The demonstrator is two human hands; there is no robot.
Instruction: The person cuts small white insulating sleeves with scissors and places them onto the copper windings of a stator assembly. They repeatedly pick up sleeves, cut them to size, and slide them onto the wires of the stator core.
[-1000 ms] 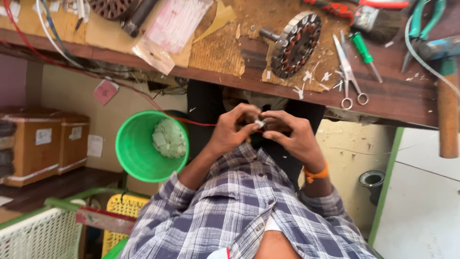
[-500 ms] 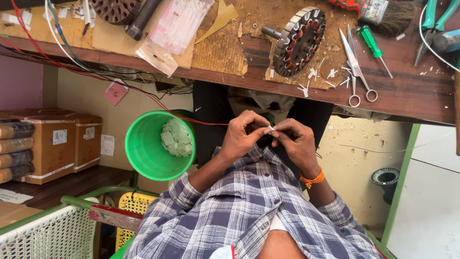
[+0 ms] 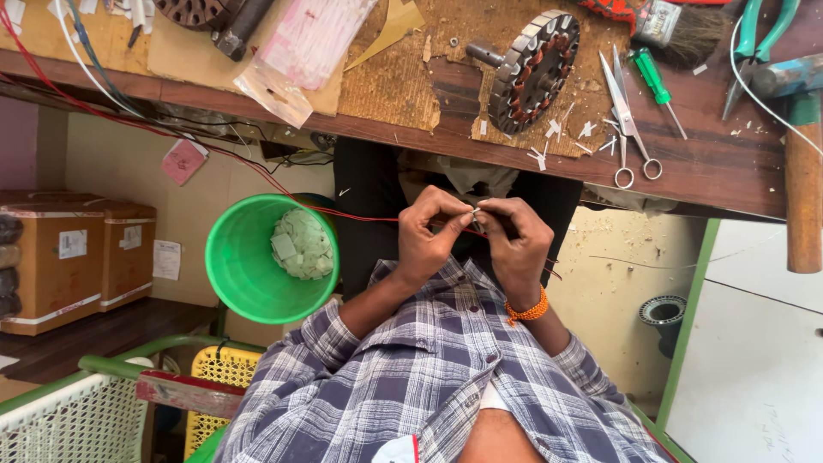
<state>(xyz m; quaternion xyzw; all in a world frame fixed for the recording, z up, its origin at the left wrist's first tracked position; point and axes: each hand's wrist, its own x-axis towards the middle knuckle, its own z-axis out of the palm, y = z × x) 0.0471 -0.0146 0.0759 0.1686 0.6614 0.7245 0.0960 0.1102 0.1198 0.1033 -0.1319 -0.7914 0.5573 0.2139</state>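
A: What do I see of the hands?

B: I see 2 hands meeting below the bench edge. The left hand (image 3: 429,236) and right hand (image 3: 517,244) touch at the fingertips, pinched together on a small pale piece (image 3: 476,208). It is too small for me to tell what it is.

A: Where is the wire?

B: A thin red wire (image 3: 360,218) runs from the upper left, under the bench (image 3: 729,167), straight into the pinch.

A: What lies around?

B: A green bucket (image 3: 244,274) stands left of the left hand, well apart, with pale scraps (image 3: 302,244) inside. On the bench I see 1 round stator (image 3: 533,73) with copper windings, above the hands. Scissors (image 3: 626,120) and a green screwdriver (image 3: 656,81) lie just right of it. Cardboard boxes (image 3: 77,257) sit far left.

A: And the wrist?

B: An orange band (image 3: 527,310) circles the right wrist.
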